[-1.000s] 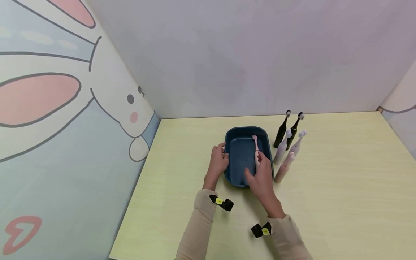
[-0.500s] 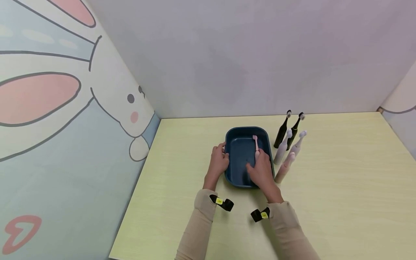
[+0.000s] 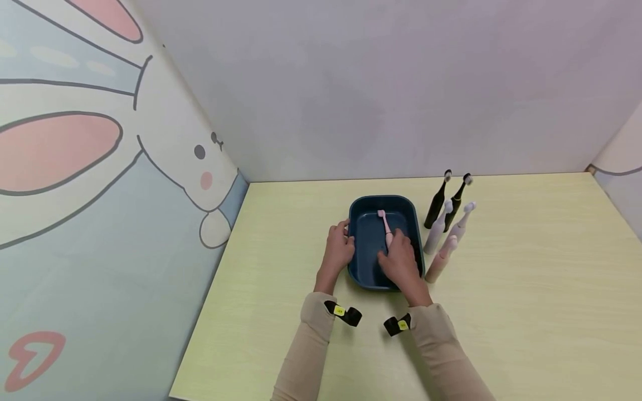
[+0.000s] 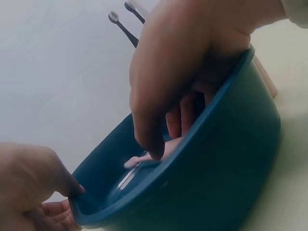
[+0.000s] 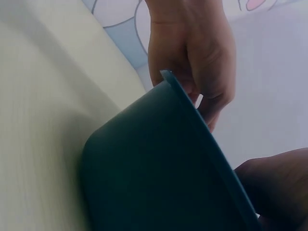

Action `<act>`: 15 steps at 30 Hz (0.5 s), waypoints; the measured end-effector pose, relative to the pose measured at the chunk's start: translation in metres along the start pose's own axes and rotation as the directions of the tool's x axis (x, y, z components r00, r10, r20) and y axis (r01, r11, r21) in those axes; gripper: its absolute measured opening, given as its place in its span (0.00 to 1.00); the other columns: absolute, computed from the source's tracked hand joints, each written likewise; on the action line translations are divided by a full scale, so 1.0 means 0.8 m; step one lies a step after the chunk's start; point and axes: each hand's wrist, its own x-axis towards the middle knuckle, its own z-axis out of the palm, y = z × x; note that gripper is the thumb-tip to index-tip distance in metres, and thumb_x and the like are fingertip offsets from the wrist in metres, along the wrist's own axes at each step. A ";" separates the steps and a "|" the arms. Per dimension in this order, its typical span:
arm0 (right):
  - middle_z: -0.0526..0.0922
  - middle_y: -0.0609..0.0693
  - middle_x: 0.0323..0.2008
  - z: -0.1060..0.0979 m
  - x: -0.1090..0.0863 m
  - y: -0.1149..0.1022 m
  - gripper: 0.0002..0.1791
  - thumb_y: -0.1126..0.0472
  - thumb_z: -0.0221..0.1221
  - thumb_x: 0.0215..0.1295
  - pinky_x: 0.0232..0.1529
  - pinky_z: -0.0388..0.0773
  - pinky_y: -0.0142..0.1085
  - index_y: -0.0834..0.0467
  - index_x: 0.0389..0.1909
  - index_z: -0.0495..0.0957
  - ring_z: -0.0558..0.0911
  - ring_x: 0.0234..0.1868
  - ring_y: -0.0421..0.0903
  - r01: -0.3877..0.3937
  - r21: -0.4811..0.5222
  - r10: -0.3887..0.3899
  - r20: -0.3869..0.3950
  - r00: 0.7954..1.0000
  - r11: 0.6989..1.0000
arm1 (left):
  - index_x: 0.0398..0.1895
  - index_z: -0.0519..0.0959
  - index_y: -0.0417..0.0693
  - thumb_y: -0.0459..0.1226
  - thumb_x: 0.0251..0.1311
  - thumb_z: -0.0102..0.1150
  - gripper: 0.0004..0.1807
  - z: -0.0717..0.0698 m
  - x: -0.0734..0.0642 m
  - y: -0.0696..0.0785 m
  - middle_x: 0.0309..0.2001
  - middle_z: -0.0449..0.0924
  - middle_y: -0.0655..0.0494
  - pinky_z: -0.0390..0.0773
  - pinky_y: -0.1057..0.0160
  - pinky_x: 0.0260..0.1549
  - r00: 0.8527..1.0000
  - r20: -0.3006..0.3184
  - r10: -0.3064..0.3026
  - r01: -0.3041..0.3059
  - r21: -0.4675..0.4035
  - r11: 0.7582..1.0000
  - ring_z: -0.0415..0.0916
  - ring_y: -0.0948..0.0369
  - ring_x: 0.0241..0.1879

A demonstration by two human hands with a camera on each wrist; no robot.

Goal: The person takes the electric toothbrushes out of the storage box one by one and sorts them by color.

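Observation:
A dark blue plastic basin (image 3: 368,245) stands on the table. My left hand (image 3: 338,248) pinches its left rim, thumb inside and fingers outside, as the left wrist view shows. My right hand (image 3: 403,260) reaches down into the basin and holds a pink electric toothbrush (image 3: 386,225) by its handle, thumb on one side and fingers on the other. The brush lies low over the basin floor, its head toward the far wall. Most of its handle is hidden under the right hand. In the right wrist view the basin wall (image 5: 149,168) hides the brush.
Right of the basin several electric toothbrushes stand upright in two rows: two black ones (image 3: 435,209) at the back, two pale lilac ones (image 3: 435,234) in the middle, and a pink one (image 3: 439,264) in front. A grey wall (image 3: 351,100) rises behind the table.
My right hand has moved slightly forward and left inside the basin. The pink toothbrush has shifted left from the right wall, its head now tilted leftward. The left hand has stayed on the rim.

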 end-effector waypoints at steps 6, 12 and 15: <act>0.61 0.70 0.62 0.009 0.005 -0.003 0.41 0.59 0.56 0.64 0.56 0.66 0.60 0.67 0.71 0.46 0.66 0.61 0.65 0.001 -0.060 0.002 0.045 0.999 0.998 | 0.68 0.65 0.46 0.32 0.67 0.49 0.25 0.001 0.001 0.000 0.45 0.69 0.48 0.72 0.62 0.39 1.000 -0.006 0.001 -0.001 -0.004 1.000 0.69 0.59 0.36; 0.65 0.70 0.57 0.017 0.006 -0.007 0.37 0.60 0.57 0.62 0.54 0.67 0.58 0.68 0.67 0.53 0.68 0.56 0.65 0.051 -0.106 -0.048 0.034 0.998 0.993 | 0.67 0.66 0.46 0.32 0.67 0.49 0.25 0.001 0.002 -0.001 0.46 0.69 0.48 0.73 0.61 0.38 1.000 -0.011 0.002 -0.002 -0.007 1.000 0.69 0.59 0.36; 0.66 0.69 0.56 0.020 0.006 -0.009 0.35 0.60 0.58 0.63 0.53 0.68 0.56 0.68 0.66 0.55 0.68 0.55 0.64 0.061 -0.122 -0.056 0.049 0.997 0.991 | 0.67 0.66 0.45 0.32 0.66 0.49 0.25 0.002 0.002 -0.001 0.46 0.69 0.47 0.74 0.61 0.38 1.000 -0.014 0.008 -0.008 -0.007 1.000 0.70 0.59 0.36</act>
